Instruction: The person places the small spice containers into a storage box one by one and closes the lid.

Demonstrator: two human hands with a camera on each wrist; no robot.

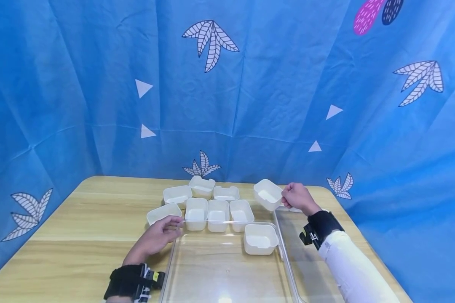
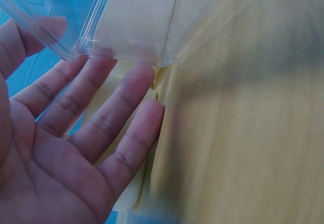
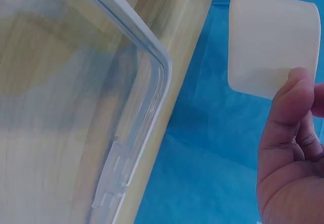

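Note:
In the head view my right hand (image 1: 298,197) pinches the edge of a small white container (image 1: 268,194) and holds it up at the back right. The right wrist view shows the flat white base of this container (image 3: 273,42) beside my thumb and fingers. My left hand (image 1: 159,236) is at the back left corner of a large clear plastic box (image 1: 169,263). In the left wrist view its fingers (image 2: 119,118) lie loosely extended at the box corner, and contact is hard to judge. Another white container (image 1: 260,240) sits in the box's back right corner.
Several white containers (image 1: 218,215) stand grouped behind the clear box, one leaning near my left hand. A clear lid with a pale rim (image 3: 164,64) lies on the wooden table (image 1: 79,223) to the right. A blue patterned cloth (image 1: 227,105) hangs around the table.

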